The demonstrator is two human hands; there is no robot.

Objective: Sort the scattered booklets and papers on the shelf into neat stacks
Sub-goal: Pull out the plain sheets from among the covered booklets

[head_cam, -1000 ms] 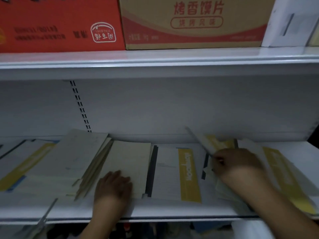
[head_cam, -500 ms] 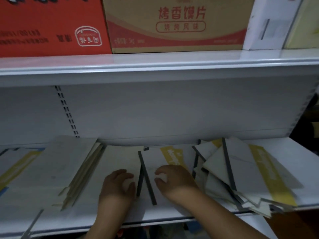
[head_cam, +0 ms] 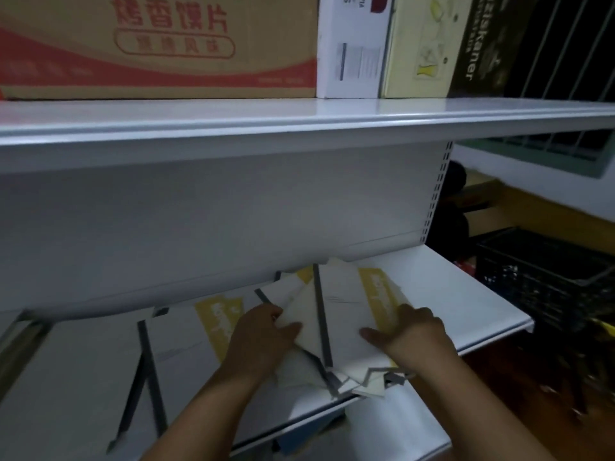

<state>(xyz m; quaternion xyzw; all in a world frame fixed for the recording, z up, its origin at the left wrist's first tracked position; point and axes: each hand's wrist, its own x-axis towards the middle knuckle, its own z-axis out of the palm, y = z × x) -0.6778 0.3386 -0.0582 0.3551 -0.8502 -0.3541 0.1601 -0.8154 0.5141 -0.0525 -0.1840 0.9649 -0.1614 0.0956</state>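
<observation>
Left hand [head_cam: 263,337] and right hand [head_cam: 412,331] clasping opposite sides of a skewed pile of booklets [head_cam: 346,314], fingers curled against its edges, pile on the white shelf [head_cam: 466,294], more booklets flat at left [head_cam: 186,347]

Head view, close, angled down onto white shelf [head_cam: 466,294]

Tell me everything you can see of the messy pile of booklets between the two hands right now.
The messy pile of booklets lies on the right part of the lower shelf, fanned at clashing angles. The covers look like pale white or cream paper with dark grey spines; the top one carries a yellow band with blurred white lettering. The left hand presses its left edge and the right hand its right edge. Several corners jut past the shelf's front lip.
</observation>
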